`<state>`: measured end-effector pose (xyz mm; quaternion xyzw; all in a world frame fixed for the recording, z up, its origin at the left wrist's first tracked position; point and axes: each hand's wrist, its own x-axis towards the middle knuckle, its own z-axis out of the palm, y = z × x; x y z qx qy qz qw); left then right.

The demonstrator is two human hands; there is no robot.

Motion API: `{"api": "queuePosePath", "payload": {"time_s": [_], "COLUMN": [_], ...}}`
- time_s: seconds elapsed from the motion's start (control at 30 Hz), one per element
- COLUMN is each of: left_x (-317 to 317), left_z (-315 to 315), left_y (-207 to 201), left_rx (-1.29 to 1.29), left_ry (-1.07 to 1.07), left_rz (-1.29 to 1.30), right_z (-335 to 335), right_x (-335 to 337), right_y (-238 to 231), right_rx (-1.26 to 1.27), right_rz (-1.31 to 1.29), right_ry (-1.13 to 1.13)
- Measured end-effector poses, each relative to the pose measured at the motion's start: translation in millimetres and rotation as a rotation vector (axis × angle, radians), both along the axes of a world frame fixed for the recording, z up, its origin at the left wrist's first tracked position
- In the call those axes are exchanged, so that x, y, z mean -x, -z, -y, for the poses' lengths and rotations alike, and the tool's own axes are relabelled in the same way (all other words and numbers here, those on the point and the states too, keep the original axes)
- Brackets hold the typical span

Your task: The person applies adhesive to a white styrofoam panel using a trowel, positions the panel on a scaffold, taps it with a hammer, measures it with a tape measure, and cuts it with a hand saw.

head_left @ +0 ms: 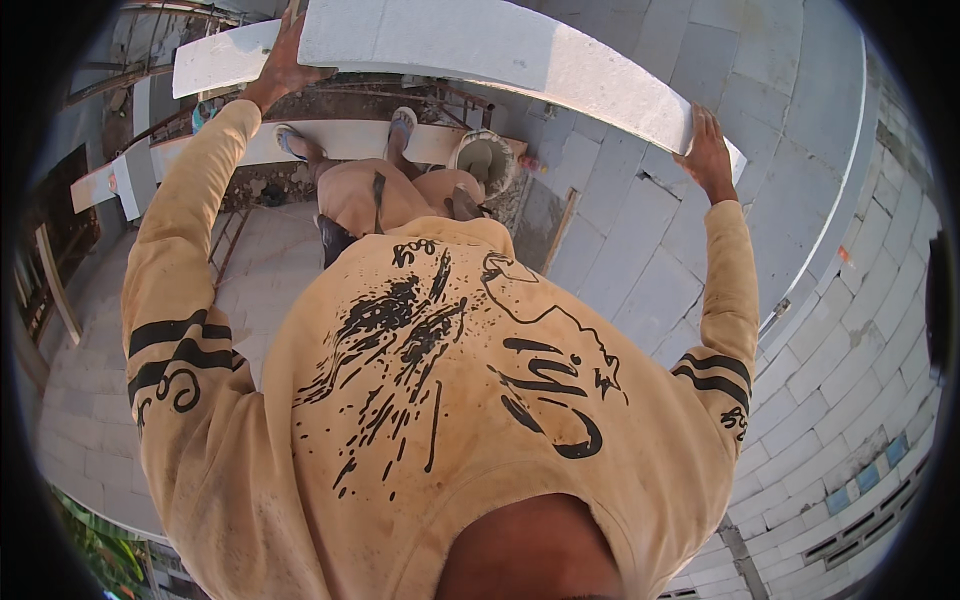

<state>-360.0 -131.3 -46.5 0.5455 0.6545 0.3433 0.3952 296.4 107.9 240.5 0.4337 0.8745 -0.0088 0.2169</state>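
A long white block (450,45), probably lightweight concrete, spans the top of the view in front of me. My left hand (283,65) is closed on its left end, thumb along the lower edge and fingers up the side. My right hand (708,158) grips the far right end, its fingers bent over the block's face. Both arms are stretched wide. Just behind my left hand, another white block (222,58) shows; whether the two touch is hidden.
My sandalled feet rest on a pale plank (350,141). A whitish bucket (463,150) with grey contents stands beside my leg. Grey block walls (620,230) rise to the right. Metal scaffold bars (130,78) and a wooden strip (58,285) are at the left.
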Motion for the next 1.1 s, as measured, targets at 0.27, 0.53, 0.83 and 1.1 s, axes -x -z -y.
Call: {"api": "queuePosePath", "payload": {"time_s": [0.27, 0.53, 0.83, 1.1], "left_x": [5, 20, 32, -97], "left_z": [4, 25, -4, -92], "left_y": [13, 22, -62, -259], "left_rx": [0.267, -0.189, 0.171, -0.296], "left_ry": [-0.162, 0.210, 0.329, 0.055], "left_rz": [0.318, -0.003, -0.587, -0.503], "right_z": [-44, -8, 14, 20], "right_x": [66, 74, 72, 71], "right_y": [-49, 78, 66, 68], "right_rx": [-0.144, -0.224, -0.260, -0.227], "right_rz": [-0.660, -0.669, -0.652, -0.589], "right_ry": [0.365, 0.314, 0.339, 0.378]}}
